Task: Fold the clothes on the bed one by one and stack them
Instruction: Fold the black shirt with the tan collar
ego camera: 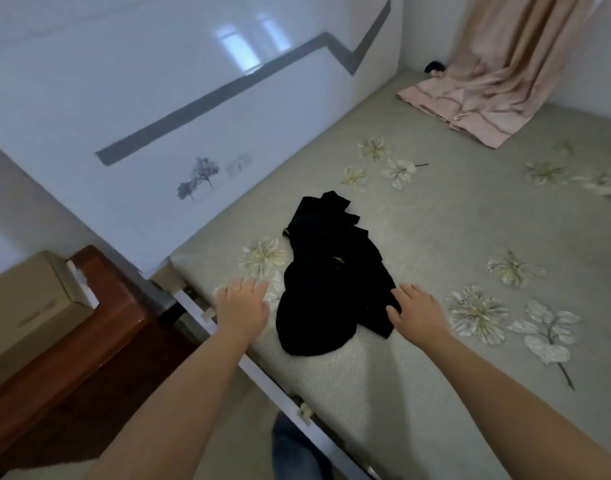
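Observation:
A crumpled black garment [328,271] with small yellow marks lies on the grey-green bed [453,237], near its left edge. My left hand [241,304] hovers just left of the garment with fingers straight, holding nothing. My right hand [416,311] is at the garment's lower right corner, fingers spread, its fingertips touching the black cloth. Both forearms reach in from the bottom of the view.
The bedcover carries printed white flowers [477,311]. A white headboard [158,116] rises on the left. A pink curtain [487,88] drapes onto the far corner of the bed. A cardboard box [27,306] sits on a brown nightstand [100,341] at the left.

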`<state>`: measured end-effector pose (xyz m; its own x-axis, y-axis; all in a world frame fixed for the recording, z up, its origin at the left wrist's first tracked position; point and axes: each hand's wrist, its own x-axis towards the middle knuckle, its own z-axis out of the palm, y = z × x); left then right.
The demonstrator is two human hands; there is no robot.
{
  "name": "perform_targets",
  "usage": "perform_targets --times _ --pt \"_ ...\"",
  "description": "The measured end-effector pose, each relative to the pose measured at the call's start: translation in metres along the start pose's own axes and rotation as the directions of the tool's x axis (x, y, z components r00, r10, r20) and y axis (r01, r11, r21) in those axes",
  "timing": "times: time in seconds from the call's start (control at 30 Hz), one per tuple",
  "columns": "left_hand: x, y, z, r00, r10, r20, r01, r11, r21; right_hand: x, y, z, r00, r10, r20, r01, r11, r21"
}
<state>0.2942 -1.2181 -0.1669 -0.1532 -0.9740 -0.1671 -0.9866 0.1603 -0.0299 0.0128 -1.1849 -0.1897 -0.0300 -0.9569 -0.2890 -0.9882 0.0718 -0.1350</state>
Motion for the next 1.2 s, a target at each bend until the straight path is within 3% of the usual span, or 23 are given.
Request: perform_targets --times 0.17,0.27,0.43,0.53,0.63,0.7,0.77,0.83,0.97,1.2 --pt "0.117 -0.041 0.065 0.984 0.099 0.151 -0.099 0.995 -0.011 0.105 -0.046 0.038 0.977 0.12 0.175 -0.13 0.99 0.048" --pt "0.173 -0.06 0.106 0.968 0.149 0.202 -0.149 0.989 -0.011 0.158 -0.077 0.062 0.972 0.102 0.211 -0.123 0.988 0.089" --pt "0.223 -0.069 0.183 0.967 0.133 0.217 -0.109 0.987 -0.116 0.231 -0.126 0.106 0.973 0.108 0.206 -0.139 0.981 0.139" --pt "0.222 -0.069 0.226 0.993 0.113 0.034 -0.105 0.977 -0.184 0.262 -0.148 0.129 0.955 0.191 0.227 -0.212 0.975 0.071" --pt "0.223 -0.071 0.239 0.987 0.121 -0.108 -0.14 0.973 -0.186 0.287 -0.159 0.138 0.965 0.262 0.021 -0.262 0.965 -0.018" --pt "0.224 -0.073 0.238 0.983 0.128 -0.129 -0.151 0.971 -0.184 0.296 -0.155 0.132 0.971 0.24 -0.021 -0.239 0.97 0.051" --pt "0.224 -0.072 0.236 0.985 0.128 -0.117 -0.149 0.97 -0.194 0.298 -0.138 0.12 0.956 0.293 0.029 -0.289 0.915 0.283" --pt "0.225 -0.073 0.234 0.987 0.132 -0.096 -0.149 0.968 -0.202 0.287 -0.109 0.099 0.884 0.466 0.023 -0.43 0.795 0.428" --pt "0.224 -0.072 0.228 0.988 0.153 0.009 -0.147 0.967 -0.209 0.244 -0.044 0.081 0.693 0.716 0.084 -0.694 0.631 0.347" --pt "0.24 -0.061 0.191 0.97 0.161 0.184 -0.106 0.955 -0.277 0.162 0.018 0.066 0.438 0.867 0.239 -0.895 0.395 0.208"
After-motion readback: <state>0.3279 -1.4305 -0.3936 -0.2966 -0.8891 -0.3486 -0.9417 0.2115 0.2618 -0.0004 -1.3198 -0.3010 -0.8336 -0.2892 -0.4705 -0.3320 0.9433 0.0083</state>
